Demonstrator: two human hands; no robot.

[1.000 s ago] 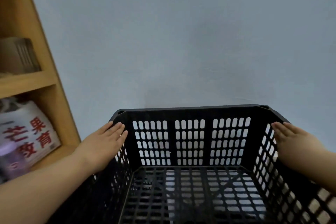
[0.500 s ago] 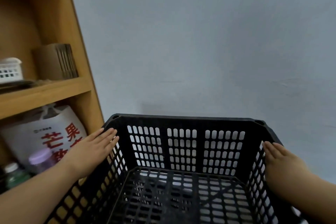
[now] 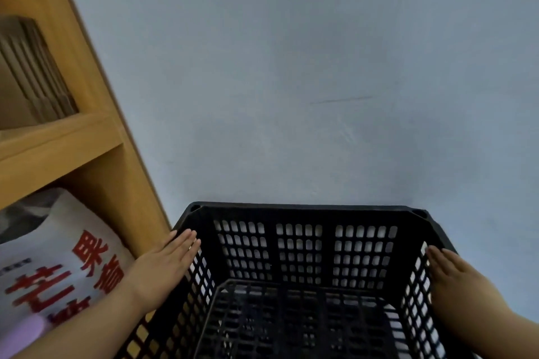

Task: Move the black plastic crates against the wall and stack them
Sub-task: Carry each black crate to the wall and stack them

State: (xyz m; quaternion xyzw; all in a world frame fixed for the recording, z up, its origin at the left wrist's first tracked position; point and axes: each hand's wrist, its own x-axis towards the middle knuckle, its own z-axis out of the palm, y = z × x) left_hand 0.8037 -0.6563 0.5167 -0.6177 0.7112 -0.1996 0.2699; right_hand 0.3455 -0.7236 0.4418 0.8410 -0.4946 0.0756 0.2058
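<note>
A black plastic crate [image 3: 306, 208] with slotted walls and an empty grid floor fills the lower middle of the view. Its far rim lies close to the pale blue-grey wall [image 3: 320, 67]; whether they touch I cannot tell. My left hand [image 3: 163, 268] lies flat, fingers straight, against the outside of the crate's left wall. On the opposite side my right hand [image 3: 458, 280] presses the same way on the right wall. The crate is clamped between both palms. Its underside and anything below it are hidden.
A wooden shelf unit [image 3: 58, 140] stands just left of the crate, its side panel near my left hand. The shelves hold a white bag with red characters [image 3: 58, 265], flat cardboard pieces [image 3: 35, 73] and a purple lid [image 3: 20, 335].
The crate sits lower in the view than before, and the shelf unit has shifted in the frame as my head moved. Both hands keep the same places on the crate's sides.
</note>
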